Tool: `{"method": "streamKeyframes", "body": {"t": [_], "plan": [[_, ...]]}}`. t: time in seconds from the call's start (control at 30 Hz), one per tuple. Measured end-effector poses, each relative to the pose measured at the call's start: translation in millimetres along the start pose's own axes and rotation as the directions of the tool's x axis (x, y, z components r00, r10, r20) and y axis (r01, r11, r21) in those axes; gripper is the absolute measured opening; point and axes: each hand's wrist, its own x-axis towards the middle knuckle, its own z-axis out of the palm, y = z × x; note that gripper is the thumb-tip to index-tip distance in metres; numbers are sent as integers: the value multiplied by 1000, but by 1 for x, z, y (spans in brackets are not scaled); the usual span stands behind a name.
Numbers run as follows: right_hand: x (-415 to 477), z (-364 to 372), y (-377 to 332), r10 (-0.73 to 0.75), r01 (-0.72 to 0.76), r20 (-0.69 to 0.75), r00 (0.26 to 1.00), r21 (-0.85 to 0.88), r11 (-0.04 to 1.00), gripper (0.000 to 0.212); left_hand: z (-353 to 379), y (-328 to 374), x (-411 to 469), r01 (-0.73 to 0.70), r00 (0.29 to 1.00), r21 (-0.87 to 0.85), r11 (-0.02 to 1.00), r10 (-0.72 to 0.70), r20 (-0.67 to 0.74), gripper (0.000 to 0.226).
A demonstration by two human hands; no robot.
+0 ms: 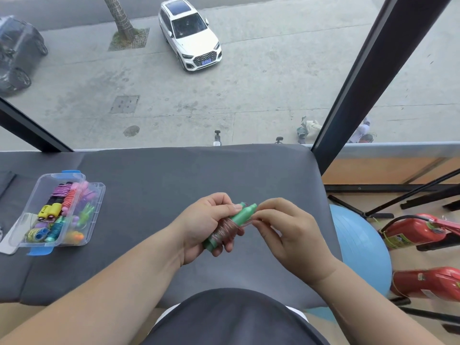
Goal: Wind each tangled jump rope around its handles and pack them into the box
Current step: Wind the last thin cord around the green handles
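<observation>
My left hand (207,221) grips a pair of green jump rope handles (240,215) held side by side above the grey table (154,195). A pinkish rope (224,230) is coiled around the middle of the handles. My right hand (283,230) pinches the rope end beside the handle tips. A clear plastic box (97,195) with blue latches stands at the left of the table. It holds several wound ropes in purple, pink, orange, yellow, teal and green.
A blue exercise ball (361,247) sits on the floor right of the table. Two red fire extinguishers (420,232) and black stand legs lie further right. A large window runs behind the table's far edge, with a dark frame post (361,83).
</observation>
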Motion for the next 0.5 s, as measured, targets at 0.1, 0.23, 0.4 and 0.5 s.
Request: {"method": "streamKeyframes", "body": {"t": [0.1,0.23,0.4,0.5], "plan": [[1,-4,0,94,-92,-27,995,69,993,2,0,2,-1,51,997,-41,998,-48,60,25],[6,-7,-5,234,-218,-46,971,232,948,4,2,0,-2,91,988,-174,980,-67,136,18],[13,-18,-4,137,-141,33,990,261,955,4,-4,-4,-2,147,964,-165,975,-103,247,12],[17,-26,-2,28,-64,137,990,272,960,4,-9,-6,-5,175,941,-102,979,-136,310,12]]}}
